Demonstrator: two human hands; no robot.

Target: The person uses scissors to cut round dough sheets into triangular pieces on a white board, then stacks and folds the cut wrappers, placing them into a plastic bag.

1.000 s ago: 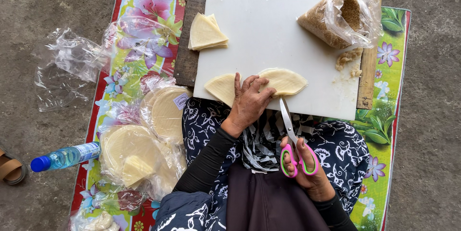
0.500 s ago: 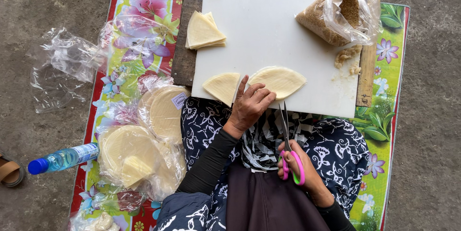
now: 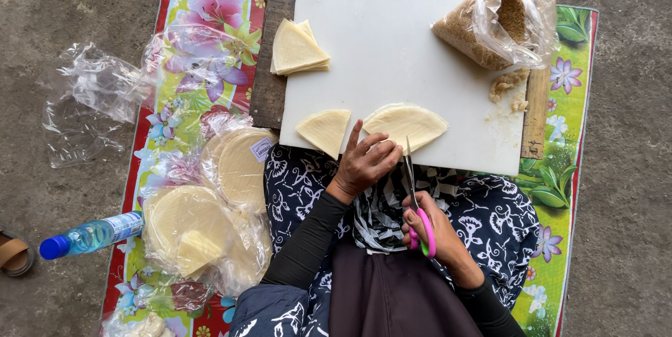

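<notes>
On the near edge of the white plastic cutting board (image 3: 392,43), pale yellow half-round wrapper sheet (image 3: 406,125), left hand (image 3: 365,162) fingers spread beside it, right hand (image 3: 428,232) closed around pink-handled scissors (image 3: 418,200), blade tips hard to make out.

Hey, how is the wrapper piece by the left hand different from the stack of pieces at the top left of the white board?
The single wedge lies alone, one layer thick, at the near edge of the white board; the stack holds several layers piled at the far left edge. The left hand is right beside the single wedge, while nothing touches the stack. Both are pale yellow, fan-shaped cuts.
</notes>
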